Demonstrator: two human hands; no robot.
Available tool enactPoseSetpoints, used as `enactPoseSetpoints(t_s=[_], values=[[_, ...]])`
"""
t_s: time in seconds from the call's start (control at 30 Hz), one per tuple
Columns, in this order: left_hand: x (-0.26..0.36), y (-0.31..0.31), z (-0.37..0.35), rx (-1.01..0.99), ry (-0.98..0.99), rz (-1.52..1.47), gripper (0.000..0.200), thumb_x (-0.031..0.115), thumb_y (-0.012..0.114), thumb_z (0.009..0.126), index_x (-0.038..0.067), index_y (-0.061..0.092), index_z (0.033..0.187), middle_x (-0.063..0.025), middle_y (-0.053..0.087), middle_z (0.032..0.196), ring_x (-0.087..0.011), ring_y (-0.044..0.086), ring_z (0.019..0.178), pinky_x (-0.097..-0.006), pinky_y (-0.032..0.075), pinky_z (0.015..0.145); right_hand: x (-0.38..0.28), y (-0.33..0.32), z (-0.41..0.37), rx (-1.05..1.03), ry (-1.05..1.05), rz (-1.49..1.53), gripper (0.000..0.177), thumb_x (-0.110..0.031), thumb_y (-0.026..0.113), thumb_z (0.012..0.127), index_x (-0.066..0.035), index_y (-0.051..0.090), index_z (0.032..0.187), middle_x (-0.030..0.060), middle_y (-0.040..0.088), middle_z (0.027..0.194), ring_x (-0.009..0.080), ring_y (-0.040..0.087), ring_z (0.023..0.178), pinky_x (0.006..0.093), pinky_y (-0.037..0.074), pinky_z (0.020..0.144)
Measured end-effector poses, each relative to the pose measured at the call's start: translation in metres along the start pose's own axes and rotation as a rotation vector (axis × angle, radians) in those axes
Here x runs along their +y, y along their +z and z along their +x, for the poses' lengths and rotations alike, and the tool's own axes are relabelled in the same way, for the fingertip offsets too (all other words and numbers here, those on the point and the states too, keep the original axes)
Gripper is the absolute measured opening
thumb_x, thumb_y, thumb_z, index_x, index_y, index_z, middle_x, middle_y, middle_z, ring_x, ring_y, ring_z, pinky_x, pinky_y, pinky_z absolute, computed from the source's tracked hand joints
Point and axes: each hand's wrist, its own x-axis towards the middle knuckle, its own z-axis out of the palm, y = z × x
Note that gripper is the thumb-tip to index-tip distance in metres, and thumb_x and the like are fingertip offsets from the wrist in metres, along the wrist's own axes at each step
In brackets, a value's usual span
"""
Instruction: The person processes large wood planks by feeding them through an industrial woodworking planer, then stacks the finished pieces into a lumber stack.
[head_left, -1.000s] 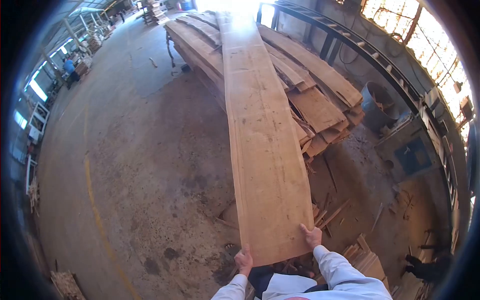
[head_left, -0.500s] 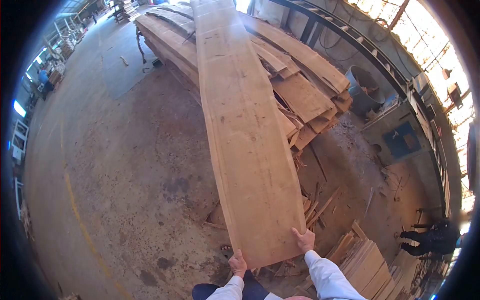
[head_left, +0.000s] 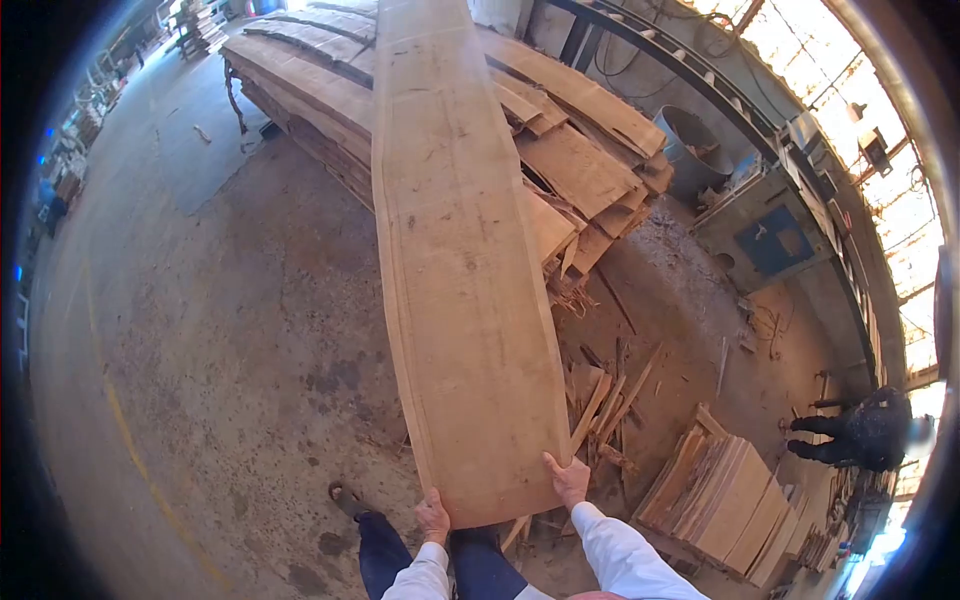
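Note:
A long, wide wooden plank (head_left: 470, 330) stretches away from me, its near end held up at my waist. My left hand (head_left: 433, 517) is closed round the near left corner, thumb on top. At the right edge, close to the near end, my right hand (head_left: 569, 479) grips the same plank, also with the thumb on the upper face. The fingers under the wood are hidden. Farther off, the plank passes over a stack of rough-edged boards (head_left: 585, 172), and its far end runs out of view at the top.
Shorter boards (head_left: 725, 500) are piled at my right, with scrap strips (head_left: 612, 405) on the floor beside them. A blue-grey bin (head_left: 692, 150) and a roller conveyor (head_left: 690, 62) stand beyond. Another person (head_left: 865, 430) is at far right. A yellow line (head_left: 135, 440) marks the floor at left.
Both hands and the plank's near end have shifted left in view. My left foot now shows out to the side, and the surroundings have also slid left.

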Motion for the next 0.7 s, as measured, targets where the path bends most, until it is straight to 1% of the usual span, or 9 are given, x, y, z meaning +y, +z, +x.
enactPoseSetpoints(t_s=[0.13,0.17,0.23,0.3,0.37,0.47,0.5,0.6,0.7], values=[[-0.004,-0.068,0.025,0.021,0.059,0.037,0.074,0.06,0.048,0.099,-0.009,0.067,0.077,-0.0308,0.063,0.07,-0.0449,0.065,0.068,-0.0532,0.045,0.065,-0.027,0.04,-0.043,0.064,0.008,-0.053,0.069,-0.064,0.074,0.082,-0.001,0.073,0.109,0.0216,0.075,0.097,0.0373,0.072,0.098,0.0427,0.056,0.084],[-0.005,-0.089,0.036,0.029,0.075,0.051,0.074,0.06,0.049,0.098,-0.009,0.067,0.077,-0.0307,0.063,0.071,-0.0446,0.065,0.068,-0.0534,0.046,0.065,-0.033,0.056,-0.054,0.09,-0.015,-0.043,0.068,-0.065,0.072,0.084,-0.001,0.074,0.106,0.0201,0.076,0.095,0.0355,0.074,0.095,0.0426,0.056,0.08],[-0.023,-0.117,0.071,-0.002,0.08,0.052,0.073,0.059,0.051,0.098,-0.009,0.068,0.077,-0.03,0.064,0.071,-0.044,0.065,0.067,-0.0532,0.046,0.065,-0.04,0.1,-0.076,0.098,0.0,0.022,0.067,-0.065,0.072,0.085,-0.001,0.075,0.106,0.0204,0.076,0.096,0.0358,0.073,0.097,0.0431,0.056,0.082],[-0.073,-0.155,0.123,-0.086,0.058,0.057,0.07,0.058,0.054,0.097,-0.008,0.068,0.077,-0.0288,0.065,0.071,-0.0431,0.063,0.065,-0.0524,0.046,0.064,-0.058,0.152,-0.103,0.101,0.063,0.08,0.067,-0.064,0.073,0.084,-0.002,0.075,0.107,0.0206,0.076,0.098,0.0365,0.073,0.099,0.0436,0.055,0.084],[-0.112,-0.196,0.174,0.023,0.198,0.185,0.066,0.056,0.057,0.096,-0.006,0.067,0.076,-0.0265,0.062,0.067,-0.0382,0.056,0.058,-0.05,0.044,0.061,-0.083,0.204,-0.141,0.1,0.167,0.122,0.066,-0.062,0.075,0.081,-0.003,0.075,0.11,0.0206,0.076,0.1,0.0377,0.072,0.099,0.0442,0.055,0.086],[-0.11,-0.284,0.235,-0.052,0.239,0.031,0.063,0.052,0.059,0.097,-0.005,0.063,0.071,-0.0253,0.056,0.063,-0.0339,0.047,0.054,-0.0474,0.041,0.058,-0.134,0.283,-0.194,0.149,0.237,0.144,0.067,-0.064,0.075,0.08,-0.002,0.076,0.107,0.0203,0.076,0.1,0.0371,0.072,0.1,0.0438,0.055,0.087],[-0.113,-0.308,0.258,-0.052,0.297,0.058,0.062,0.049,0.058,0.098,-0.005,0.057,0.067,-0.0251,0.05,0.061,-0.0314,0.043,0.053,-0.0464,0.039,0.056,-0.152,0.306,-0.208,0.139,0.277,0.144,0.07,-0.066,0.074,0.08,-0.001,0.076,0.107,0.021,0.076,0.1,0.0367,0.073,0.1,0.0442,0.055,0.086],[-0.122,-0.373,0.325,-0.091,0.379,0.101,0.063,0.049,0.059,0.098,-0.004,0.054,0.065,-0.0252,0.048,0.061,-0.0316,0.039,0.053,-0.0465,0.038,0.055,-0.201,0.377,-0.247,0.199,0.323,0.176,0.072,-0.067,0.073,0.08,0.0,0.076,0.107,0.022,0.075,0.101,0.0366,0.073,0.1,0.0443,0.055,0.086],[-0.127,-0.433,0.385,-0.154,0.398,0.112,0.064,0.051,0.059,0.097,-0.004,0.056,0.066,-0.0248,0.05,0.061,-0.0341,0.041,0.053,-0.0469,0.039,0.056,-0.244,0.438,-0.282,0.225,0.299,0.348,0.072,-0.066,0.074,0.08,0.0,0.075,0.108,0.0225,0.075,0.101,0.0372,0.072,0.101,0.0443,0.055,0.086]])
